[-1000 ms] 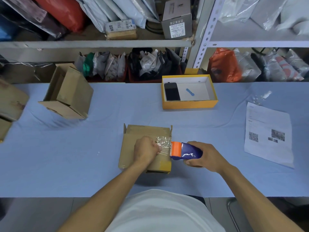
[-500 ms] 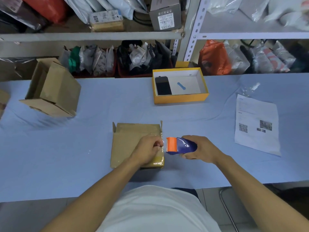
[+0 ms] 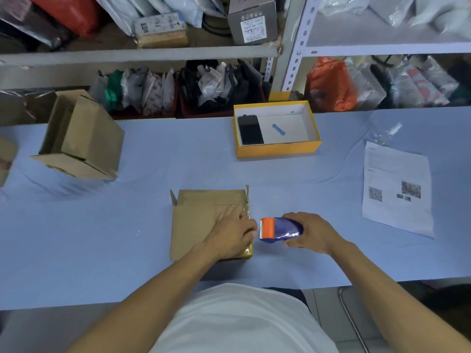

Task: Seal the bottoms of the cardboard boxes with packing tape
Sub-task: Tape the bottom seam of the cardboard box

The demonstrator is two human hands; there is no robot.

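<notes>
A flat brown cardboard box point(image 3: 196, 220) lies on the blue table point(image 3: 127, 238) right in front of me. Clear packing tape point(image 3: 246, 212) runs along the box's right edge. My left hand point(image 3: 232, 233) rests on the box beside that edge, fingers laid fairly flat and pressing the taped strip. Just right of the box, my right hand point(image 3: 313, 233) grips a blue tape dispenser point(image 3: 280, 229); its orange cutter end points at the box edge, close to my left thumb.
A second open cardboard box point(image 3: 84, 138) stands tilted at the far left, another box point(image 3: 6, 159) at the left edge. A yellow tray box point(image 3: 277, 149) holding a black phone point(image 3: 249, 129) sits behind. A printed sheet point(image 3: 397, 187) lies at right. Shelves of parcels line the back.
My left hand has gone from a curled pinch at the tape to lying flatter on the box's right edge. The dispenser has drawn slightly away from the box.
</notes>
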